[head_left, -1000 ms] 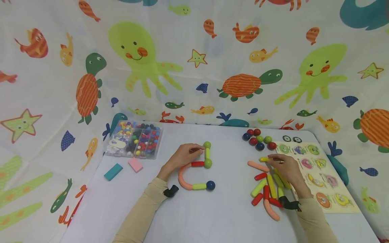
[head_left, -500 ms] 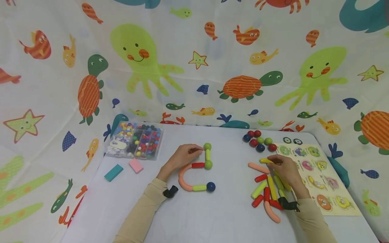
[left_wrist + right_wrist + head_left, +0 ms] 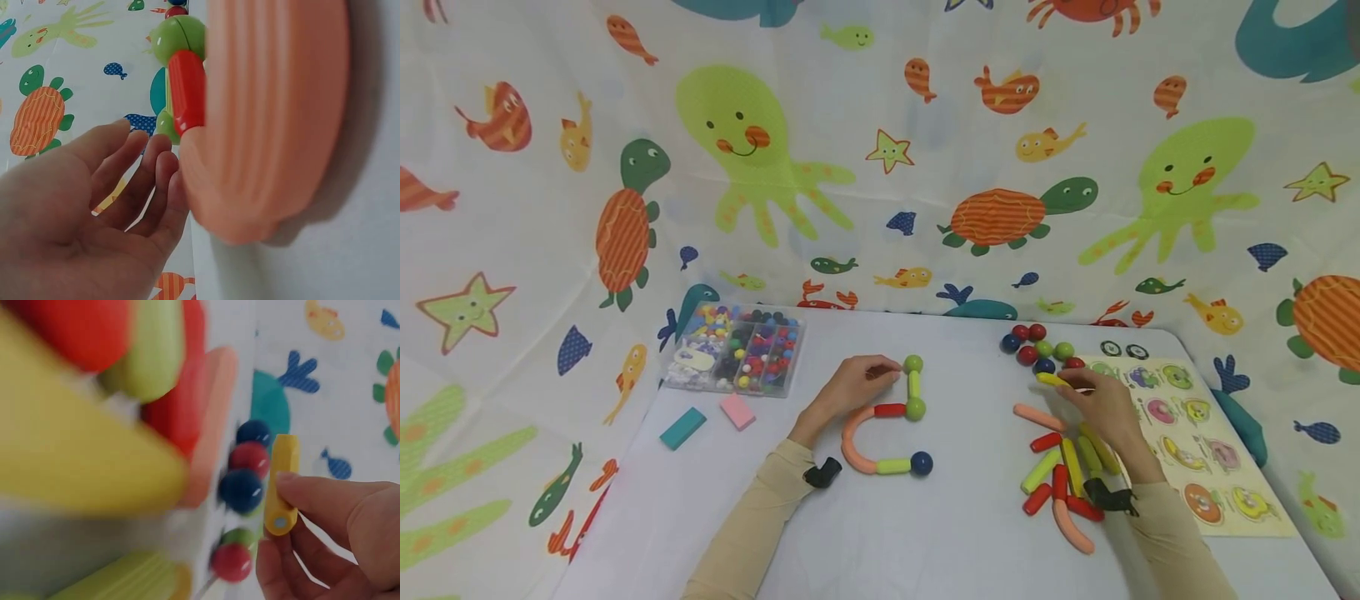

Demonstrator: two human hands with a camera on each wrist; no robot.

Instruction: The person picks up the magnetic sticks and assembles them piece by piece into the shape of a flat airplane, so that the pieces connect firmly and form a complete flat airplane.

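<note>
My right hand (image 3: 1101, 404) pinches a short yellow magnetic rod (image 3: 285, 487) between thumb and fingers; a silvery disc shows at its end. It is above the table, near the balls. My left hand (image 3: 859, 382) holds nothing, fingers loosely bent, beside a joined chain of rods and balls. That chain has a green ball (image 3: 913, 363), a light green rod (image 3: 914, 385), a second green ball (image 3: 915, 408), a red rod (image 3: 187, 90), a salmon curved rod (image 3: 852, 442), another light green rod (image 3: 893, 467) and a navy ball (image 3: 922, 463).
Several loose rods (image 3: 1039, 469) lie below the right hand, with red, navy and green balls (image 3: 1027, 356) behind. A wooden picture puzzle board (image 3: 1247, 492) lies at right. A divided bead box (image 3: 790, 379), teal block (image 3: 682, 428) and pink block (image 3: 737, 412) are at left.
My right hand has risen from the loose rods and moved slightly away toward the balls, carrying the yellow rod. My left hand stays almost still.
</note>
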